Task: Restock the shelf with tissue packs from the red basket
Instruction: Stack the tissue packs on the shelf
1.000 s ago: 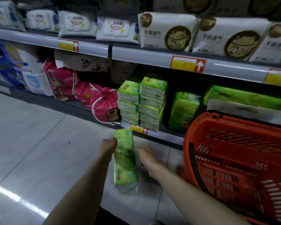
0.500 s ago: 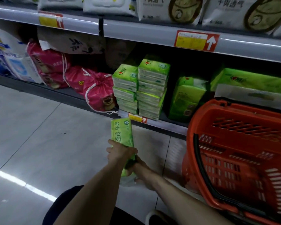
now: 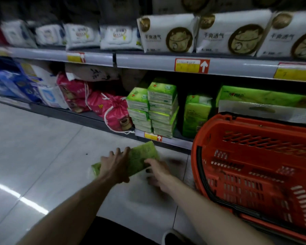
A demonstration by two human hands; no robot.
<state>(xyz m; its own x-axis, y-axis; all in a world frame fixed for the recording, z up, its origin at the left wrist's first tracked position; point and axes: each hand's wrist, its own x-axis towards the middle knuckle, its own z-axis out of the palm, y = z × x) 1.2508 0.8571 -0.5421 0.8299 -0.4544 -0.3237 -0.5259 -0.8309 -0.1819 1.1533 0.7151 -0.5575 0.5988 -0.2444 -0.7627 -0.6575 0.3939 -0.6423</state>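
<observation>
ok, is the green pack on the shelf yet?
No, the left hand holds the green pack over the floor, short of the bottom shelf.

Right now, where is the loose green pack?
Head view, low centre: the pack is above the floor, gripped by the left hand, right hand beside it, left of the basket.

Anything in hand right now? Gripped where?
Green tissue pack: left hand grips it across its middle; right hand is at its near edge, grip too blurred to tell.

Pink drawstring bags [image 3: 117, 112] — white packs [image 3: 166, 33] above.
</observation>
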